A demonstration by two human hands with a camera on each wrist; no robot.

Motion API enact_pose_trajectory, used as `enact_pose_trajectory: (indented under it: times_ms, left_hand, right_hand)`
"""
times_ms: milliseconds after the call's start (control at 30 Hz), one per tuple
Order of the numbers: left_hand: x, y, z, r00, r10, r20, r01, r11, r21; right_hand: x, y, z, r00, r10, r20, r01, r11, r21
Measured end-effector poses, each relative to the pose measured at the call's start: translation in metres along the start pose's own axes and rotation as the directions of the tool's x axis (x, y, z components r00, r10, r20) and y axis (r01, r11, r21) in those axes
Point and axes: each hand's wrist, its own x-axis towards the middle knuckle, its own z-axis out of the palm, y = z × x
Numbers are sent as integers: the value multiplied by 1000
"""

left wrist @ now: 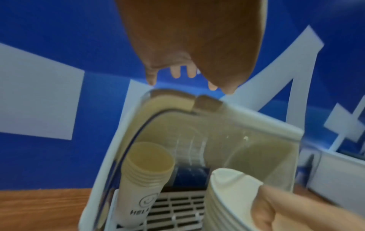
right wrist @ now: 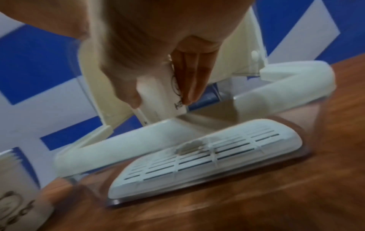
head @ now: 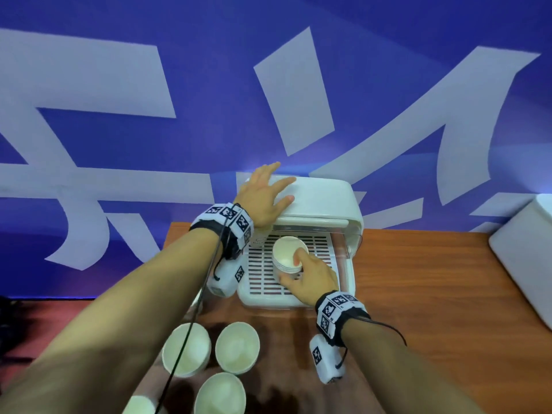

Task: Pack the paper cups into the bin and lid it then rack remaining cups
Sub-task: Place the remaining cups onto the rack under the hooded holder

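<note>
A white bin point(head: 268, 303) with a slatted tray stands at the back of the wooden table, its lid point(head: 316, 198) swung up. My left hand point(head: 268, 192) rests flat on the raised lid with its fingers spread. My right hand point(head: 310, 276) grips a stack of paper cups point(head: 288, 255) over the tray. The right wrist view shows the fingers and thumb wrapped round that stack point(right wrist: 164, 96) just above the bin's rim. A second stack of paper cups point(left wrist: 146, 171) stands upright inside the bin at its left side. Several loose cups point(head: 237, 348) stand on the table near me.
A white box point(head: 525, 255) sits at the table's right edge. The table's left edge point(head: 170, 264) lies just left of the bin. A blue and white wall rises right behind the bin. Bare wood point(head: 418, 294) lies between the bin and the white box.
</note>
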Motion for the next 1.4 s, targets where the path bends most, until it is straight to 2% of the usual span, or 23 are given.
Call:
enact_pose_trajectory:
  times_ms: [67, 133, 233, 400, 500, 567, 667, 867, 967, 1100, 1167, 1233, 1300, 1333, 1400]
  left_hand:
    - [8, -1, 14, 998, 51, 31, -53, 996, 74]
    - [10, -4, 24, 998, 69, 12, -70, 990, 124]
    - [13, -11, 29, 996, 91, -22, -87, 989, 119]
    - [15, -14, 34, 995, 85, -58, -81, 994, 69]
    - [16, -15, 35, 994, 81, -68, -77, 995, 62]
    - [16, -16, 36, 994, 78, -75, -73, 995, 66]
    - [16, -15, 37, 995, 73, -71, -68, 995, 70]
    - [15, -12, 34, 997, 59, -54, -54, 995, 83]
    - [14, -8, 31, 999, 36, -36, -33, 995, 90]
    - [6, 5, 28, 997, -71, -24, 74, 989, 128]
    - [0, 9, 27, 991, -131, -27, 133, 983, 125]
    - [-6, 13, 26, 982, -189, -22, 191, 973, 127]
    - [-12, 16, 25, 972, -234, 5, 232, 965, 124]
    - [-12, 16, 25, 970, -238, 39, 233, 967, 106]
    - [-13, 13, 22, 969, -215, 123, 206, 975, 81]
  right_hand:
    - [13, 9, 8, 995, 100, 14, -100, 995, 2]
    - [30, 13, 15, 988, 151, 10, -152, 988, 33]
    - [55, 11, 25, 990, 142, 13, -142, 988, 55]
    - [91, -6, 31, 980, 200, -1, -199, 976, 87]
    - [107, -15, 35, 984, 175, 19, -174, 985, -9]
    - [114, -16, 31, 973, 223, 66, -222, 975, -10]
    - [118, -16, 24, 951, 287, 115, -282, 958, -57]
    - [105, -13, 24, 977, 152, 150, -142, 987, -74]
    - [89, -15, 17, 985, 156, 77, -160, 986, 42]
    - [62, -33, 4, 978, 211, -3, -210, 977, 32]
    - [42, -44, 3, 984, 167, -59, -163, 985, 61]
    - [21, -51, 5, 980, 66, -187, -62, 998, 29]
    - [2, -52, 9, 968, -72, -239, 66, 997, -30]
    - [-4, -52, 9, 968, -145, -204, 141, 989, -32]
    - [-15, -52, 8, 957, -287, -52, 288, 957, 20]
